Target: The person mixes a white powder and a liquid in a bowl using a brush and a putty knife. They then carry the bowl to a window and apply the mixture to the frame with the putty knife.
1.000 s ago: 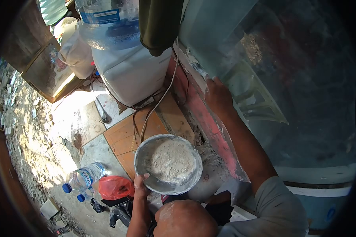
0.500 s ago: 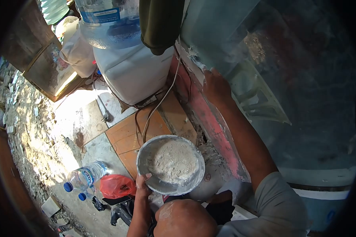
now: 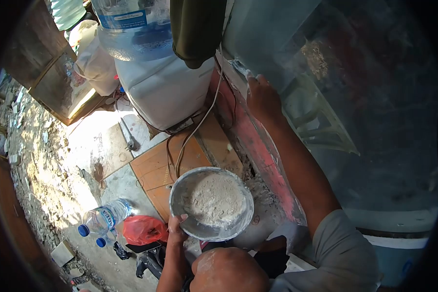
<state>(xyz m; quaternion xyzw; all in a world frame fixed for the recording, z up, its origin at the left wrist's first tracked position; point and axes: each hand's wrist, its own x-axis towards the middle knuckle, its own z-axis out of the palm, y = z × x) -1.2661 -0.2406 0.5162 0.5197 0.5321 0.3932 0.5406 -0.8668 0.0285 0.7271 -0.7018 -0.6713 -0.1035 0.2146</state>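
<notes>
My left hand (image 3: 177,228) grips the near left rim of a round metal bowl (image 3: 249,214), its thumb over the edge. Pale, crumbly powder (image 3: 214,198) lies heaped in the bowl, which is held above the floor by my knee (image 3: 231,270). Out ahead on the right, my right hand (image 3: 264,97) is at the narrow ledge along the glass pane (image 3: 374,146), fingers curled. Whitish material (image 3: 239,67) shows on the ledge just past the fingertips. Whatever those fingers may hold is hidden by the hand.
Ahead stands a white dispenser (image 3: 163,90) with a large water bottle (image 3: 134,36) on top. A dark green cloth (image 3: 197,31) hangs beside it. Cables (image 3: 192,136) cross the orange tiles (image 3: 165,158). To the left lie plastic bottles (image 3: 113,211) and a red plastic bag (image 3: 142,229).
My right hand has shifted slightly up and left along the ledge. The bowl has moved a touch to the right, still in my left hand.
</notes>
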